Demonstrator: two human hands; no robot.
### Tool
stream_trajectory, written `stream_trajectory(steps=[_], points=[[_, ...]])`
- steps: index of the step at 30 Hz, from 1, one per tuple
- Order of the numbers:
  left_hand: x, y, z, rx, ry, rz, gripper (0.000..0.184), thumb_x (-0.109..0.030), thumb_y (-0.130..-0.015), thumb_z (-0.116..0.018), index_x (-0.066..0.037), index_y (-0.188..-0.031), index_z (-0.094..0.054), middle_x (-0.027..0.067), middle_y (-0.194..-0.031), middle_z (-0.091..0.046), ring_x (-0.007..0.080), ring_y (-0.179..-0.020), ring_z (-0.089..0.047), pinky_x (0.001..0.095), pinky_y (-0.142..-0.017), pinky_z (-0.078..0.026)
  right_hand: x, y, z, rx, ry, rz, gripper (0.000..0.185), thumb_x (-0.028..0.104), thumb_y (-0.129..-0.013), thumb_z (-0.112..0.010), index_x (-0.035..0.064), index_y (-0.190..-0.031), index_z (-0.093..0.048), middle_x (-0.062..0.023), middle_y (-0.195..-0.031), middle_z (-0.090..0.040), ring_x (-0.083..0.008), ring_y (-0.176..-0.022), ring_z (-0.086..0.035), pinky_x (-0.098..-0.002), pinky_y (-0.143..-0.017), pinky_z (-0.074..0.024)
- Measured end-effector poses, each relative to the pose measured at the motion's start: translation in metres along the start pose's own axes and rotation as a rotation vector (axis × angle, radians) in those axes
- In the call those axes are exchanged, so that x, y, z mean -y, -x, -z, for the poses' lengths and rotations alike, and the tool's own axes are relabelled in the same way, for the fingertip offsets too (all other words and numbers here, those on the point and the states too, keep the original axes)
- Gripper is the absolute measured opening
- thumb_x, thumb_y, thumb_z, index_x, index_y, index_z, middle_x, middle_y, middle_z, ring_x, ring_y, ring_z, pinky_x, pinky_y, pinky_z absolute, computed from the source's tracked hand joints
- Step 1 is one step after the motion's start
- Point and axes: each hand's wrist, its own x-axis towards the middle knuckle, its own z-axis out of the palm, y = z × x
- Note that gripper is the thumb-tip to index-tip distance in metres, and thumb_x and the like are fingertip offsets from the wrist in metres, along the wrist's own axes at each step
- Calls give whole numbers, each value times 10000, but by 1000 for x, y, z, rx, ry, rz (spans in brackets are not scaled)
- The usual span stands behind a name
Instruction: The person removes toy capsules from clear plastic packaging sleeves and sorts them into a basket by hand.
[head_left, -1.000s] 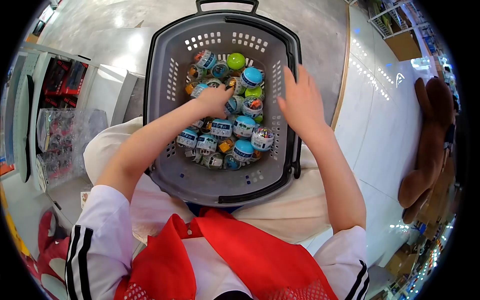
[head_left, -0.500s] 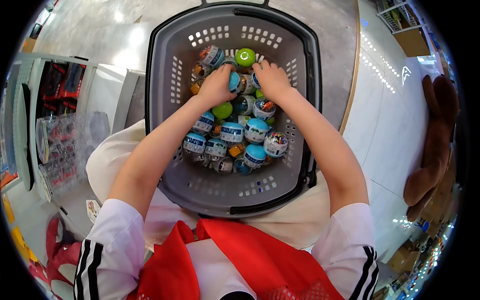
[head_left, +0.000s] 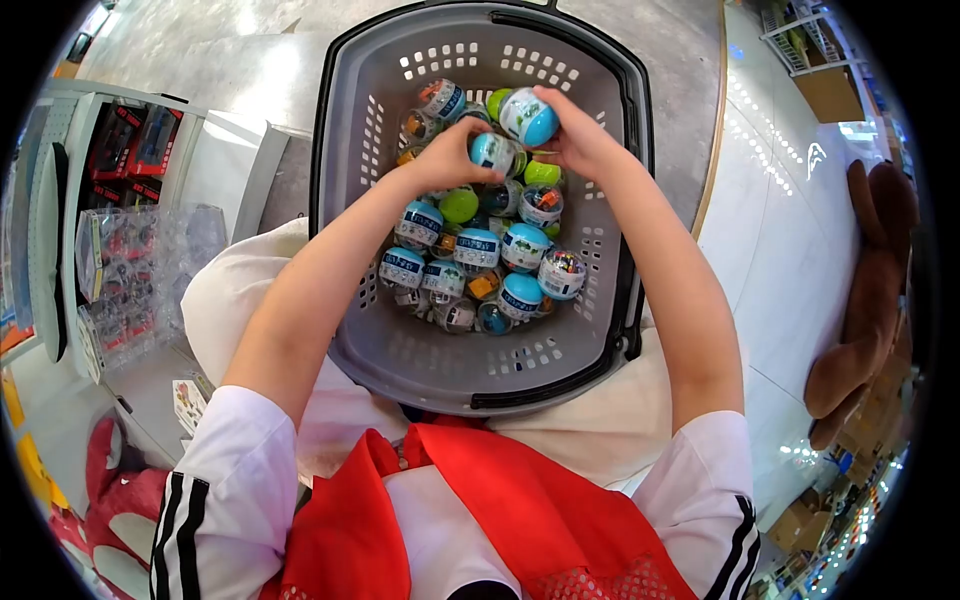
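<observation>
A grey shopping basket (head_left: 365, 350) with a black rim holds many round capsule toys, some blue-topped, some green, some clear. My left hand (head_left: 446, 160) is closed round a capsule toy (head_left: 491, 152) with a blue cap and a printed band, above the pile. Beside it, my right hand (head_left: 584, 142) grips a larger-looking blue and white capsule toy (head_left: 528, 117), raised nearer the camera. Below both hands lie a green capsule (head_left: 459, 205), a blue-topped capsule (head_left: 524, 247) and a clear one with colourful bits (head_left: 562, 274).
The basket stands between my legs on a grey floor (head_left: 330, 60). To the left is a shelf unit with red boxes (head_left: 155, 140) and clear plastic packs (head_left: 130, 270). A pink plush toy (head_left: 125, 510) sits lower left. Brown plush (head_left: 860, 310) lies at the right.
Both hands have come up from the pile, each with a capsule toy. The right one's capsule now shows fully, lifted higher. The basket has shifted slightly right in view.
</observation>
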Motion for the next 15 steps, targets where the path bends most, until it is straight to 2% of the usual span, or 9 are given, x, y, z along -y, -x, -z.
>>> stream_trajectory(steps=[2,3,6,7,8,9,12,14,15], points=[[-2,-3,2,-59,401,108,749,-268,-643,-808,-17,-1224,-408,118,-1147,-525,219,-1008,-557,323,-847,-464,8,10,2,99,-134,63,439,450,-855,-530,103,-1125,-536,-82,-1041,-601,-205,-895,-608,-337,-825,-500],[-7,-4,6,-37,497,135,677,-244,-724,-756,-36,-1250,-384,92,-1189,-494,192,-1036,-534,323,-851,-462,13,16,2,143,-189,96,426,433,-864,-524,102,-1131,-533,-87,-1052,-599,-209,-902,-608,-344,-837,-498],[-25,1,12,-28,1073,161,560,-216,-806,-683,-50,-1254,-391,77,-1187,-498,183,-1071,-506,322,-863,-455,28,40,1,187,-263,218,409,338,-865,-558,51,-1152,-507,-113,-1095,-577,-219,-975,-588,-365,-889,-488],[-35,7,14,-5,1162,147,471,-223,-863,-615,-73,-1255,-403,60,-1188,-505,170,-1089,-489,316,-905,-425,32,48,2,181,-251,253,421,324,-858,-573,36,-1156,-498,-119,-1103,-572,-217,-992,-581,-366,-894,-487],[-34,8,13,3,1181,167,466,-238,-865,-611,-73,-1251,-409,58,-1187,-508,165,-1088,-490,314,-917,-414,35,56,4,174,-240,289,435,311,-851,-588,21,-1160,-490,-125,-1111,-567,-214,-1009,-574,-367,-898,-487],[-34,9,14,11,1200,187,461,-252,-867,-607,-73,-1247,-416,57,-1186,-512,160,-1087,-491,312,-929,-403,38,64,7,192,-230,303,436,295,-822,-633,39,-1149,-502,-78,-1063,-582,-189,-961,-573,-337,-813,-506],[-32,11,7,-3,1108,288,482,-299,-862,-610,-52,-1237,-432,54,-1183,-522,144,-1077,-497,294,-960,-363,44,93,9,147,-150,315,450,299,-845,-605,-1,-1161,-492,-121,-1121,-562,-197,-1029,-558,-343,-911,-477],[-14,7,-2,55,975,318,508,-295,-853,-626,-38,-1243,-426,62,-1179,-525,148,-1069,-503,282,-950,-366,41,107,16,111,-114,310,445,303,-844,-608,26,-1174,-498,-92,-1109,-572,-177,-1017,-558,-324,-890,-477],[-20,13,-4,67,873,339,610,-296,-800,-687,-15,-1266,-410,88,-1181,-524,167,-1064,-511,288,-927,-387,39,116,20,90,-101,305,441,302,-844,-609,38,-1178,-499,-79,-1105,-575,-165,-1011,-559,-318,-878,-479]])
